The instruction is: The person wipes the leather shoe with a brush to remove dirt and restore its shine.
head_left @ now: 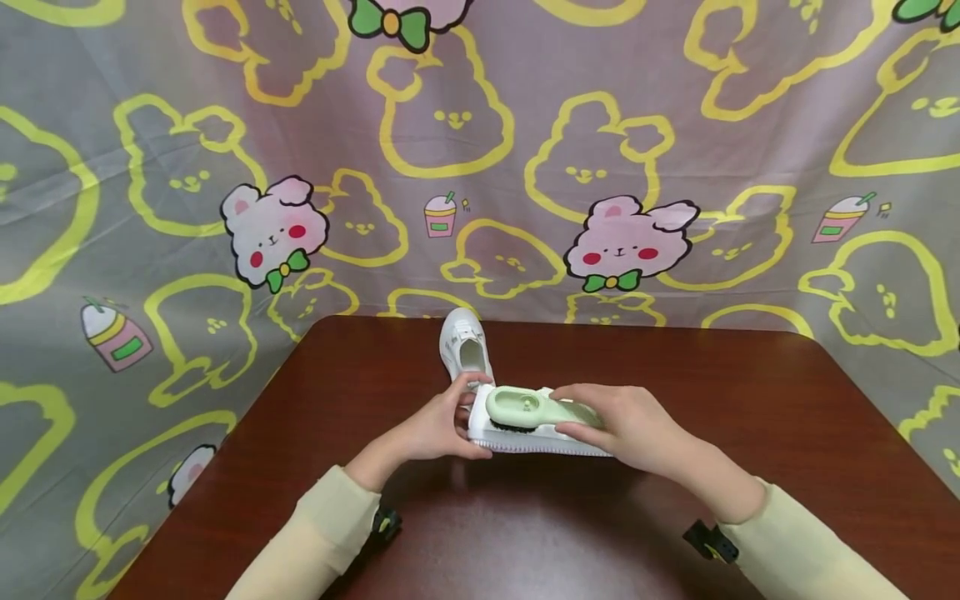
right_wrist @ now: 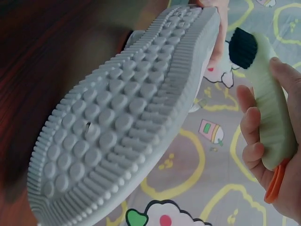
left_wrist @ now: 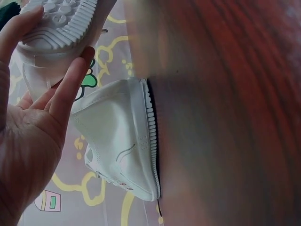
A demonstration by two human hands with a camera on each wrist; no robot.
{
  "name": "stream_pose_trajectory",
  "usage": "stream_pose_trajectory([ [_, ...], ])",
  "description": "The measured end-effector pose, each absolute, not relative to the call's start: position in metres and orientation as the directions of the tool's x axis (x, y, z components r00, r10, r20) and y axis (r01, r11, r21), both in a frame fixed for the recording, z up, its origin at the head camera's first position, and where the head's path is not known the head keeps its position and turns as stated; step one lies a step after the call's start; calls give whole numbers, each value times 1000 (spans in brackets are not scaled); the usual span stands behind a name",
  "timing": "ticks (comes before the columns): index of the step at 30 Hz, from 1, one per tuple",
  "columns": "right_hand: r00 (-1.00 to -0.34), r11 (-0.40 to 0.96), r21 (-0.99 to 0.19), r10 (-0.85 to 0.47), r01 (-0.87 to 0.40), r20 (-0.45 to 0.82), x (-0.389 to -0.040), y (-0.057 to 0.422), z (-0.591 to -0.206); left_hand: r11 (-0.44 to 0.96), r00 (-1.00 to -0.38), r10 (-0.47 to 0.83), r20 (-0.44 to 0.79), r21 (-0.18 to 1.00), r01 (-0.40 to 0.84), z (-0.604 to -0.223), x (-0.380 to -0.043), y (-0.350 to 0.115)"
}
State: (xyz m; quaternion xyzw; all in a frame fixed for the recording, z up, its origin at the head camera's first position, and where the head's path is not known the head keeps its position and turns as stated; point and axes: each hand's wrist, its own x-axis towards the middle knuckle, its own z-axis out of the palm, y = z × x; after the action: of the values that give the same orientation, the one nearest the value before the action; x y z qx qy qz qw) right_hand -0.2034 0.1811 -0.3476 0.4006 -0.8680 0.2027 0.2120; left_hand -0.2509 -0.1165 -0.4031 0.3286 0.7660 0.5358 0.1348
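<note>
Head view, left fingers (head_left: 462, 385) gripping white shoe (head_left: 543, 440), right fingers (head_left: 583, 392) curled round brush (head_left: 538, 410)

A grey-mauve cloth (head_left: 480, 196), printed with yellow animal outlines (head_left: 450, 173), pale rabbit heads (head_left: 630, 237) and pink cups (head_left: 441, 221) (green straws included), hangs behind a reddish-brown table (head_left: 750, 400) with rounded far corners; soft glare (head_left: 510, 533) brightens its near surface.

Head view: the scrub brush (head_left: 517, 406) and right grip (head_left: 637, 425) cover part of the held sneaker (head_left: 551, 441); the left grip (head_left: 438, 423) partly hides the standing sneaker (head_left: 454, 346). Left wrist view: the held sneaker is cropped by the top edge, the tabletop (left_wrist: 216, 141) blurred, the red lettering (left_wrist: 123, 184) too small to read. Right wrist view: a dark speck (right_wrist: 88, 126) in the tread (right_wrist: 120, 103) is too small to identify.
</note>
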Motion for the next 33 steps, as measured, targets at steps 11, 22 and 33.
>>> stream_pose_trajectory([
  [11,-415,514,-8,-683,-858,601,-203,169,-346,206,-747,645,162,904,374,-403,-252,-114],
  [22,-387,502,79,-748,-861,540,-200,157,-341,258,-742,643,190,858,444,-400,-251,-114],
  [33,-385,524,163,-772,-836,507,-201,142,-334,315,-705,657,266,753,578,-402,-251,-119],
])
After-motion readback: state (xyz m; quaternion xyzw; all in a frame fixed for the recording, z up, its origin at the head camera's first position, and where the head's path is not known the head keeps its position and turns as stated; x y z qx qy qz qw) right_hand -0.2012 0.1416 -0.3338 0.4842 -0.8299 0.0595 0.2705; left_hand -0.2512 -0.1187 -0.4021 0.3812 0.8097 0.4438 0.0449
